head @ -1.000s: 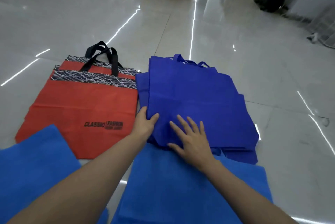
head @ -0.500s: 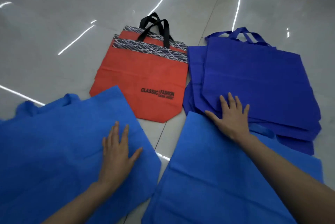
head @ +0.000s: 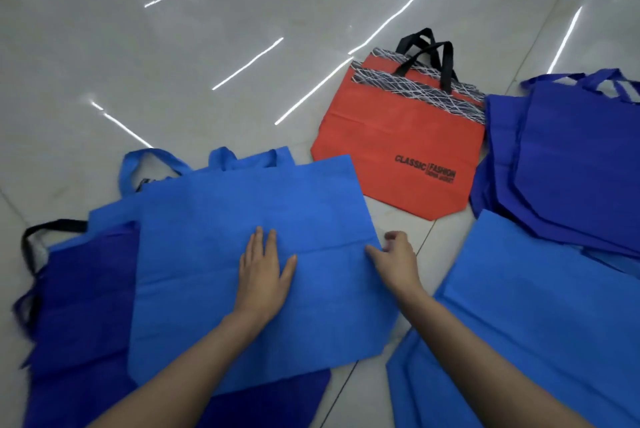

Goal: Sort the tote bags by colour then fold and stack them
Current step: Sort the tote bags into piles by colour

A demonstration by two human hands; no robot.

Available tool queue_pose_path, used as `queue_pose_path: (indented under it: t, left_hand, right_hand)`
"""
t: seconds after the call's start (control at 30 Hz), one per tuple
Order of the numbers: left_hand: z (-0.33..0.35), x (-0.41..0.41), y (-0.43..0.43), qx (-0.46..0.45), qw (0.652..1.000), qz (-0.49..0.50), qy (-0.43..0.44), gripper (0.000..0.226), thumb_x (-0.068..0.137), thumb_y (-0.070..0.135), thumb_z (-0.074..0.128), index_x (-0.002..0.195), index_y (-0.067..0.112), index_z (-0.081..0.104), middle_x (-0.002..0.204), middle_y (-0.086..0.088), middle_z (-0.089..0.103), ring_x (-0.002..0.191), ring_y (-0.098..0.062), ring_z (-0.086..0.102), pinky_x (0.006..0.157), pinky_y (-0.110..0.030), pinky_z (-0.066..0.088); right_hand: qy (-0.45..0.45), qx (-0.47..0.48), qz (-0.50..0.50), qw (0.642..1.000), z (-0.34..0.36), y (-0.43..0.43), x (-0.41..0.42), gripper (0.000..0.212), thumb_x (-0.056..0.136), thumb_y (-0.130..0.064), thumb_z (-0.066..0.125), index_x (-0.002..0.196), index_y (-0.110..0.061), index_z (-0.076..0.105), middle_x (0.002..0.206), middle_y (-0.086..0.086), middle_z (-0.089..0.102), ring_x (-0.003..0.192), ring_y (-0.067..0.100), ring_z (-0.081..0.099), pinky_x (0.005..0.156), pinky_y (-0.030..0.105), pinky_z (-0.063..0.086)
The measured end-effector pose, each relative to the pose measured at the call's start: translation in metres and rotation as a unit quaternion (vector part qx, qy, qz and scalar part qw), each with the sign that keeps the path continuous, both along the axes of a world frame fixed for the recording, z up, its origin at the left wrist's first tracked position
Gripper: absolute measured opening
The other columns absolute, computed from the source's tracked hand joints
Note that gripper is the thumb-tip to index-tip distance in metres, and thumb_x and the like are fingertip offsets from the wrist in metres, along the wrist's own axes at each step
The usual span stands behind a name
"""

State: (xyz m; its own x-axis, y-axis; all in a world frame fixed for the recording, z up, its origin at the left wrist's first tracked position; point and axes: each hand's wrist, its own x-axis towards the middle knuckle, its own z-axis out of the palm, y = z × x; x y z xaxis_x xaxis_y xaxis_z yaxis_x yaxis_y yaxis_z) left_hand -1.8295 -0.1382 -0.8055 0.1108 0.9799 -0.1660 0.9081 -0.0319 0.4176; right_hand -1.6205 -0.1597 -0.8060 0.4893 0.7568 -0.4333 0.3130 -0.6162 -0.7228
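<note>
A light blue tote bag (head: 221,254) lies flat on the floor in front of me, on top of a dark blue bag (head: 79,316). My left hand (head: 263,271) rests flat on its middle with fingers straight. My right hand (head: 398,261) pinches the bag's right edge with curled fingers. An orange tote bag (head: 401,143) with black handles lies beyond, to the right. A pile of dark blue totes (head: 568,164) sits at the far right. Another light blue bag (head: 519,341) lies at the lower right under my right forearm.
The glossy grey tiled floor (head: 173,46) stretches out beyond the bags at the upper left. A black strap (head: 45,230) sticks out from under the left pile.
The view has swung left. My right hand left the dark blue pile and came over to the right edge of the light blue bag. My left hand stays flat on that bag.
</note>
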Motion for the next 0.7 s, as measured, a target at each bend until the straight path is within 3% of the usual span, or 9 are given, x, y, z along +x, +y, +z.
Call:
queue_pose_path:
  t: [0.1, 0.2, 0.3, 0.37, 0.43, 0.47, 0.53, 0.6, 0.7]
  left_hand:
    - [0.008, -0.045, 0.007, 0.072, 0.993, 0.092, 0.015, 0.061, 0.096, 0.032, 0.048, 0.145, 0.002, 0.026, 0.156, -0.018, 0.011, 0.143, -0.031, 0.011, 0.115, -0.039, 0.010]
    - [0.016, -0.096, 0.012, 0.068, 0.965, 0.249, 0.034, 0.072, 0.090, 0.035, 0.058, 0.144, -0.001, 0.025, 0.153, -0.024, 0.014, 0.140, -0.037, 0.015, 0.113, -0.049, 0.015]
    - [0.023, -0.132, 0.014, -0.010, 0.895, 0.444, -0.050, 0.086, 0.084, 0.042, 0.065, 0.142, -0.004, 0.022, 0.147, -0.027, 0.020, 0.134, -0.043, 0.022, 0.107, -0.054, 0.023]
    - [0.026, -0.145, 0.013, -0.046, 0.857, 0.506, -0.089, 0.086, 0.082, 0.044, 0.066, 0.138, -0.006, 0.024, 0.142, -0.028, 0.026, 0.129, -0.044, 0.029, 0.102, -0.053, 0.028]
    - [0.024, -0.153, 0.009, -0.067, 0.857, 0.506, -0.074, 0.082, 0.082, 0.047, 0.066, 0.135, -0.005, 0.030, 0.141, -0.028, 0.028, 0.127, -0.044, 0.029, 0.101, -0.054, 0.028]
    - [0.022, -0.157, 0.008, -0.077, 0.858, 0.503, -0.060, 0.080, 0.081, 0.047, 0.067, 0.133, -0.004, 0.033, 0.140, -0.028, 0.029, 0.127, -0.044, 0.029, 0.101, -0.054, 0.028]
    - [0.019, -0.163, 0.005, -0.089, 0.854, 0.508, -0.066, 0.069, 0.082, 0.043, 0.067, 0.128, -0.001, 0.039, 0.138, -0.026, 0.032, 0.124, -0.044, 0.033, 0.100, -0.055, 0.030]
    - [0.021, -0.166, 0.005, -0.061, 0.868, 0.483, -0.097, 0.044, 0.089, 0.035, 0.060, 0.116, 0.002, 0.048, 0.125, -0.020, 0.048, 0.108, -0.038, 0.047, 0.089, -0.048, 0.041]
    - [0.032, -0.161, 0.003, 0.012, 0.905, 0.403, -0.139, 0.024, 0.097, 0.030, 0.047, 0.098, 0.008, 0.055, 0.096, -0.007, 0.056, 0.085, -0.026, 0.050, 0.070, -0.037, 0.038]
  right_hand:
    - [0.008, 0.021, -0.009, 1.000, 0.000, -0.001, -0.008, 0.015, 0.081, -0.007, 0.057, 0.096, -0.007, 0.059, 0.088, 0.004, 0.061, 0.091, 0.028, 0.060, 0.074, 0.035, 0.046]
    - [-0.001, 0.058, -0.023, 0.998, 0.002, 0.000, -0.018, 0.009, 0.086, -0.004, 0.050, 0.093, -0.008, 0.054, 0.092, 0.007, 0.059, 0.089, 0.027, 0.057, 0.073, 0.035, 0.044]
    - [0.001, 0.082, -0.022, 0.996, 0.006, 0.002, -0.035, 0.005, 0.092, -0.007, 0.042, 0.097, -0.008, 0.044, 0.091, 0.004, 0.052, 0.091, 0.029, 0.053, 0.071, 0.034, 0.039]
    - [-0.069, 0.072, -0.016, 0.995, 0.005, 0.003, -0.044, 0.011, 0.092, -0.011, 0.046, 0.102, -0.007, 0.045, 0.101, 0.009, 0.051, 0.099, 0.035, 0.050, 0.077, 0.039, 0.041]
    - [-0.149, 0.025, 0.007, 0.989, 0.007, 0.003, -0.049, 0.025, 0.092, -0.021, 0.053, 0.111, -0.007, 0.045, 0.116, 0.016, 0.046, 0.109, 0.038, 0.043, 0.087, 0.045, 0.039]
    - [-0.143, 0.008, 0.012, 0.990, 0.009, 0.002, -0.049, 0.031, 0.090, -0.024, 0.055, 0.114, -0.009, 0.044, 0.120, 0.016, 0.043, 0.109, 0.037, 0.043, 0.088, 0.045, 0.039]
    - [-0.051, 0.010, 0.016, 0.999, 0.016, 0.001, -0.050, 0.033, 0.088, -0.021, 0.055, 0.117, -0.015, 0.040, 0.116, 0.013, 0.043, 0.096, 0.033, 0.051, 0.084, 0.044, 0.044]
    - [0.048, 0.025, 0.004, 0.999, 0.024, 0.000, -0.049, 0.034, 0.086, -0.010, 0.049, 0.117, -0.022, 0.039, 0.102, 0.010, 0.054, 0.082, 0.032, 0.059, 0.077, 0.046, 0.050]
    - [0.090, 0.084, -0.023, 0.992, 0.035, -0.006, -0.045, 0.039, 0.085, -0.005, 0.049, 0.116, -0.029, 0.042, 0.092, 0.003, 0.063, 0.083, 0.030, 0.065, 0.074, 0.047, 0.054]
